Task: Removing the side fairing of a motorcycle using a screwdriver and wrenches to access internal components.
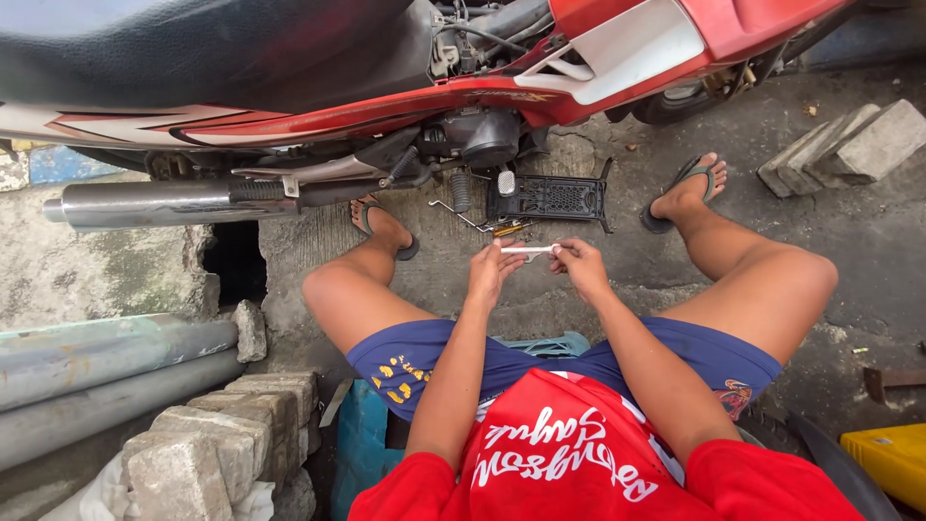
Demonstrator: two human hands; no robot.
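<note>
White and thin, a small rod point(527, 249) lies level between my two hands: my left hand point(492, 271) pinches one end with its fingertips and my right hand point(582, 267) pinches the other, just above my knees. I cannot tell what the rod is made of. On the rough concrete ground point(463, 280) just past my hands lies a black plastic grille cover point(550, 199) with a mesh pattern, and beside it a bent metal rod point(453, 211) and a small brass-coloured piece point(508, 230). Above them stands the red motorcycle point(386, 92) with its black seat and a long chrome exhaust pipe point(164, 203) running to the left. Grey paving blocks point(217, 434) are stacked by my left knee, more blocks point(849, 145) lie at the far right, and a yellow box point(892, 463) sits at the lower right.
</note>
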